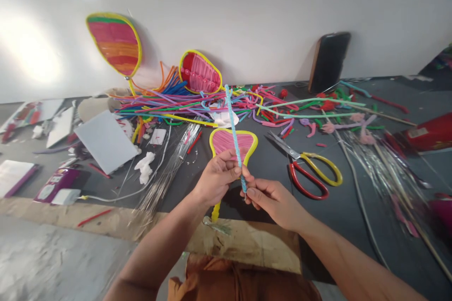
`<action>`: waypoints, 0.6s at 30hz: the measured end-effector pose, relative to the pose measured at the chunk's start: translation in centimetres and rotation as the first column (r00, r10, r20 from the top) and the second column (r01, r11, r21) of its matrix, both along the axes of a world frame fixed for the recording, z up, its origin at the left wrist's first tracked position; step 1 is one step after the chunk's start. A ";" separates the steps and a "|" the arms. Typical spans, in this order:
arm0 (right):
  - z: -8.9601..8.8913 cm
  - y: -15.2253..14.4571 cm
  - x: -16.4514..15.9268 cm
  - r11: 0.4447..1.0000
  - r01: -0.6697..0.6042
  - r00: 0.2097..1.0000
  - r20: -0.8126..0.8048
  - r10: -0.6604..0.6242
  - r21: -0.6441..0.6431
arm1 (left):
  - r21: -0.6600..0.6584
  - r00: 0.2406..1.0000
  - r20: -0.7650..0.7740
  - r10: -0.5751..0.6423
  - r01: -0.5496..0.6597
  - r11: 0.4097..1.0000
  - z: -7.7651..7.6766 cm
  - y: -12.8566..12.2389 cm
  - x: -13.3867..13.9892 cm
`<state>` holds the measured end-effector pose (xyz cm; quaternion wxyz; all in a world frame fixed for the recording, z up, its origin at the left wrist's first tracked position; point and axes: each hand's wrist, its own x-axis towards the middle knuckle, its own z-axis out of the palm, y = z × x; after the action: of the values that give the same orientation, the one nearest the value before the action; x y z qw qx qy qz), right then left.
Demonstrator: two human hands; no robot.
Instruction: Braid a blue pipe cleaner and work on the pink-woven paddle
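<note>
A light blue twisted pipe cleaner (232, 120) stands nearly upright in front of me. My left hand (219, 174) is closed, pinching it at its lower part. Just below, my right hand (270, 197) pinches its bottom end, where the blue looks darker. Behind my hands lies a pink heart-shaped piece with a yellow pipe-cleaner rim (254, 138), partly hidden by the left fingers. Its yellow stem (215, 211) shows under the left wrist. Scissors (300, 156) with one yellow and one red handle lie open to the right of my hands.
A pile of colourful pipe cleaners (169, 103) spreads along the back. Two yellow-rimmed pieces, striped (115, 42) and pink-red (201, 73), lean against the wall, as does a phone (328, 62). Metal wires (160, 176), a grey card (106, 142) and a white cable (141, 192) lie leftward.
</note>
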<state>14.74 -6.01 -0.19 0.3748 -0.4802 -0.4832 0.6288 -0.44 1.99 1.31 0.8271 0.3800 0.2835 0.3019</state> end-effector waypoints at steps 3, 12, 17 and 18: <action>0.0 0.1 0.0 0.999 0.044 0.998 -0.054 -0.045 -0.021 | -0.004 0.999 0.024 0.036 -0.036 0.999 0.0 0.0 0.2; 0.7 -0.1 0.2 0.963 0.153 0.931 0.294 -0.215 0.222 | 0.294 0.939 -0.301 0.166 -0.074 0.953 -0.3 -0.1 0.4; 1.0 0.2 0.7 0.990 0.033 0.974 0.217 -0.063 0.139 | 0.265 0.928 -0.349 0.133 -0.038 0.963 -0.2 0.4 0.1; 1.0 0.2 0.8 0.992 0.023 0.977 0.207 -0.049 0.126 | 0.258 0.928 -0.352 0.120 -0.027 0.966 -0.1 0.4 0.0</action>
<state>15.56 -5.83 0.85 0.3618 -0.5286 -0.5490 0.5369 -0.42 2.40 1.21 0.6940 0.5189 0.4061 0.2903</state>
